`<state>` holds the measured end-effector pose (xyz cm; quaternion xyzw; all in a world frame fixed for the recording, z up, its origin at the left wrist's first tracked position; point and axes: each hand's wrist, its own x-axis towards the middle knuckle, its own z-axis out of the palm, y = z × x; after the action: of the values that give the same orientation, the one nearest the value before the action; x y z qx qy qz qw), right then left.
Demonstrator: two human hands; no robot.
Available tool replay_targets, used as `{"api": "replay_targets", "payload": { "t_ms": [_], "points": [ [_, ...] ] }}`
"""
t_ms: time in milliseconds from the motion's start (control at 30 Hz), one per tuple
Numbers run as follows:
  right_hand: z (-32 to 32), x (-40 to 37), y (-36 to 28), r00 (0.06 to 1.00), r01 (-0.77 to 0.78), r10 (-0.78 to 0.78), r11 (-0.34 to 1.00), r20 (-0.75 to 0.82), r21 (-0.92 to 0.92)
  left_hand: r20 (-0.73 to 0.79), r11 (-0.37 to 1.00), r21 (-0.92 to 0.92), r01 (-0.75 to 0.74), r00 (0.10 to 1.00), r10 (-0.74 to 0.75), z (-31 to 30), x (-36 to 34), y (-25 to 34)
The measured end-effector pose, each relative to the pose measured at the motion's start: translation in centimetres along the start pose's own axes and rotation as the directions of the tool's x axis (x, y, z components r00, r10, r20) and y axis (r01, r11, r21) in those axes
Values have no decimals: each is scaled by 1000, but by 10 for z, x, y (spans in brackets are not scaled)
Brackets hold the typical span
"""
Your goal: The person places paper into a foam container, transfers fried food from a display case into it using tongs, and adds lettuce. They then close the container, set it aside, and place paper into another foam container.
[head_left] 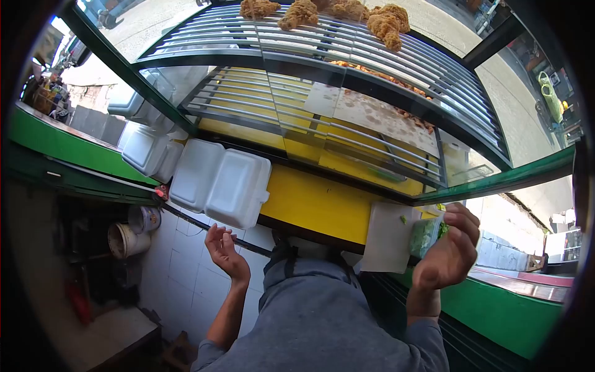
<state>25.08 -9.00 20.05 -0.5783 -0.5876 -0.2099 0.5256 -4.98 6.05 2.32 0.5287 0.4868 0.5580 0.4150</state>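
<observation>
My left hand (pixel 228 254) is raised just below the near edge of an open white foam takeaway box (pixel 232 189). Its fingers are loosely bent and apart, and I see nothing in them. On the right, my right hand (pixel 447 253) hovers beside a clear tub of green leaves (pixel 424 237), partly covering it. Its fingers are curved, with a gap to the thumb, and no held thing shows. The tub stands on a pale board (pixel 384 239) with a small green scrap on it. The foam box lies with lid and base spread flat at the left of the yellow counter (pixel 316 198).
A glass display case (pixel 310 124) with metal racks rises ahead, fried chicken pieces (pixel 300 13) on its top rack. More foam boxes (pixel 145 149) are stacked at the left. Buckets (pixel 127 240) stand low on the left, near the white tiled floor (pixel 186 273).
</observation>
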Motion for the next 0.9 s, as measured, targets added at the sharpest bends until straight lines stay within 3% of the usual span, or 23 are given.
{"api": "replay_targets", "payload": {
  "t_ms": [67,133,200,367,500,633,667,800,900],
  "points": [
    [56,2,-18,970,-84,26,969,241,231,-97,984,23,177,980,-174,-29,33,-17],
    [110,-2,-38,911,-102,-20,957,412,273,-157,947,-3,320,936,-316,-51,60,-36],
    [158,-8,-56,826,-99,-86,951,558,293,-146,948,-10,317,938,-315,-64,82,-49],
    [247,-24,-80,692,-65,-171,953,701,296,-77,964,26,266,962,-263,-88,130,-66],
    [300,-20,-87,615,-25,-190,966,766,259,23,991,20,131,991,-131,-91,151,-68],
    [348,-26,-98,557,14,-178,979,811,205,48,979,-92,181,983,-177,-87,146,-73],
    [358,-29,-100,485,-34,-153,980,861,194,52,972,-126,196,980,-191,-87,143,-74],
    [385,-39,-106,390,-29,-66,996,919,84,68,956,-204,210,977,-200,-81,136,-81],
    [392,-45,-108,371,88,-50,996,927,19,101,942,-236,236,971,-218,-86,134,-88]
  ]
}}
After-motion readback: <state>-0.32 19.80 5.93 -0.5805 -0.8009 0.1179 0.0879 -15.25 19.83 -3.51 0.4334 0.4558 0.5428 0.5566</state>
